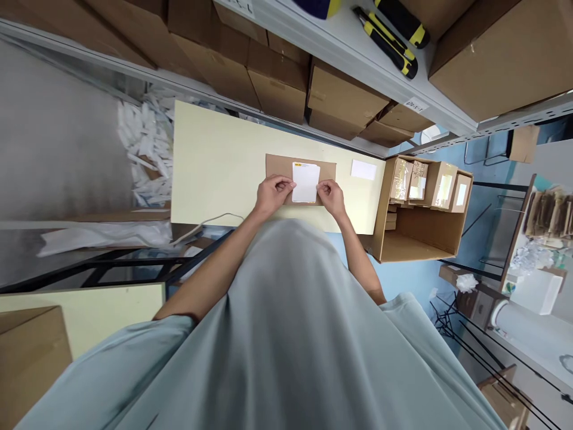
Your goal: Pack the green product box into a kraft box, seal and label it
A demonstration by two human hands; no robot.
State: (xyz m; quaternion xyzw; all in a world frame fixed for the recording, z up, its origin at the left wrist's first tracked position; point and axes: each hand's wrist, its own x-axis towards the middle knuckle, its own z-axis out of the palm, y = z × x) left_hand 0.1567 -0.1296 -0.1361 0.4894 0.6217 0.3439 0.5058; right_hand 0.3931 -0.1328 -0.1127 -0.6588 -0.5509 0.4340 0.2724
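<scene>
A white label (306, 184) with a small yellow mark at its top left lies over a flat brown cardboard piece (278, 165) on the pale yellow table (215, 161). My left hand (274, 194) pinches the label's left edge between thumb and fingers. On the opposite side, my right hand (330, 196) pinches its right edge. Whether the label is pressed flat or held slightly above the cardboard, I cannot tell. Right of my right hand, a blank-looking white slip (363, 169) lies on the table.
An open carton (421, 246) holding several smaller boxes stands at the table's right end. Above the far edge runs a metal shelf (358, 71) with brown boxes and utility knives (388, 45). White scraps (150, 149) are heaped at left; a cable (201, 226) crosses near the front edge.
</scene>
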